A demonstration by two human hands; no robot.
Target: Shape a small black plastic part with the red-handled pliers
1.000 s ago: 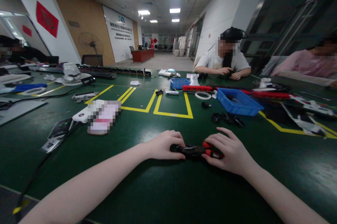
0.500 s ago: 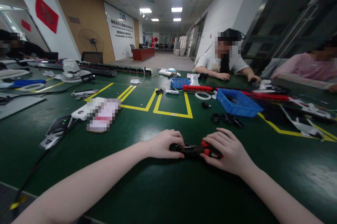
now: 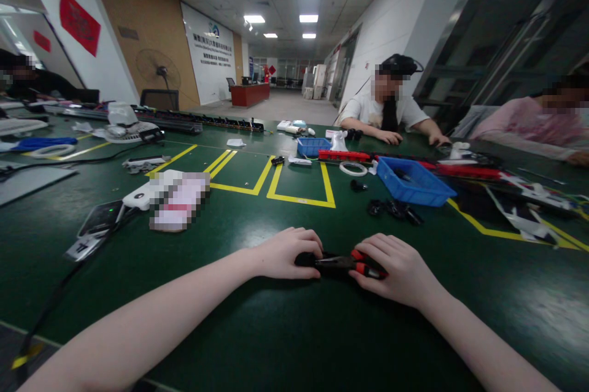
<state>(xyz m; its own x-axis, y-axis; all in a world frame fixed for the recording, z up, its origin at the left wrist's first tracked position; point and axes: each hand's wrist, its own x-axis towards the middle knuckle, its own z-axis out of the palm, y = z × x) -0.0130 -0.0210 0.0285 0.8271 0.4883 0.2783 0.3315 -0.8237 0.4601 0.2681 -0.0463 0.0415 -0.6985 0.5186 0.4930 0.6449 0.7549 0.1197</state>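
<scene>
Close in front of me, my right hand (image 3: 398,269) is wrapped round the red-and-black handles of a pair of pliers (image 3: 338,263). The pliers' dark metal jaws point left, toward my left hand (image 3: 288,254). Between thumb and fingers, that hand grips a small black part (image 3: 304,259), most of it covered by the fingers. The jaw tips reach the part's right end; whether they bite on it I cannot tell. Both hands are low over the green tabletop (image 3: 285,324).
Ahead on the right are a blue bin (image 3: 414,186) and several black parts (image 3: 393,209). A phone (image 3: 179,205) and a white power bank (image 3: 150,192) lie to the left, beside a black cable (image 3: 69,281). A co-worker (image 3: 386,100) sits across the table.
The fingers of my right hand have closed further round the pliers' handles, and the jaws show more plainly. My left hand has hardly moved.
</scene>
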